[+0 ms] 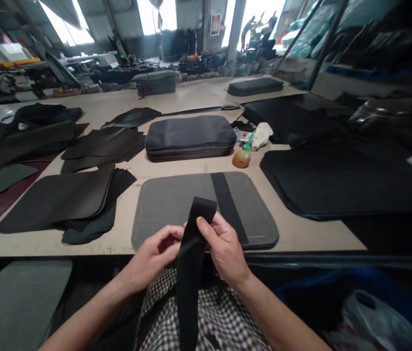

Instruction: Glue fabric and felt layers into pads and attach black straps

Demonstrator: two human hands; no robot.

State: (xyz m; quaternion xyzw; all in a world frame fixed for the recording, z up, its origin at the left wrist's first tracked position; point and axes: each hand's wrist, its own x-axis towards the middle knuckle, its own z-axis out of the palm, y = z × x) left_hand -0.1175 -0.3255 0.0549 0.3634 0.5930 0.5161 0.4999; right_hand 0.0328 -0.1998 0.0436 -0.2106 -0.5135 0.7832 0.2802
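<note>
A long black strip [189, 278] hangs from my hands over my checked clothing, its upper end just above the table's front edge. My right hand [228, 248] pinches the strip near that end, thumb on top. My left hand [158, 251] is closed at the strip's left edge; its fingertips are partly hidden behind it. Beyond my hands lies a grey rounded panel [173, 200], with another black strip [230, 207] laid across its right part. Behind the panel is a stack of dark rounded panels [191, 134].
A bottle of amber liquid [241, 157] with a green top stands beside a crumpled white cloth [262, 135]. Dark cut sheets [60, 197] lie at the left, and a large black stack [352, 180] at the right. People [257, 29] are at the far doorway.
</note>
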